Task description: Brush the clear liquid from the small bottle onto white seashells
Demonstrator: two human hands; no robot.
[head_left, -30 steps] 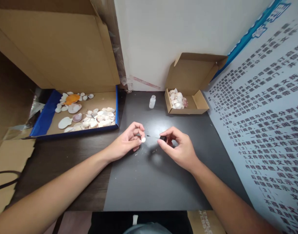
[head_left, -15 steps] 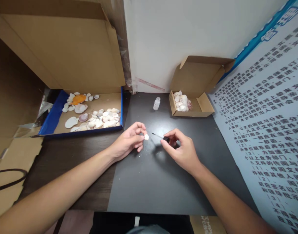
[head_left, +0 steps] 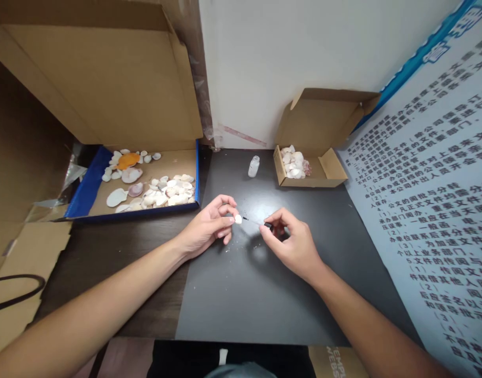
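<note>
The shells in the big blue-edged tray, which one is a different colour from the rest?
The orange shell at the tray's far left corner. Those around it are white or pale pinkish, and it is among the larger ones there.

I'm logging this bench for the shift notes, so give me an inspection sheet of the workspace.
Surface: dark mat on a brown table, a few white specks near the hands.
Job's things: small white shell pinched in the left hand; thin brush with black cap in the right hand, tip at the shell.
Clutter: open vial; blue-edged tray of shells; small cardboard box of shells.
Hands: both closed on their items.
Cables: black loop at far left.
Surroundings: white wall, printed poster on the right, large cardboard flap.
</note>
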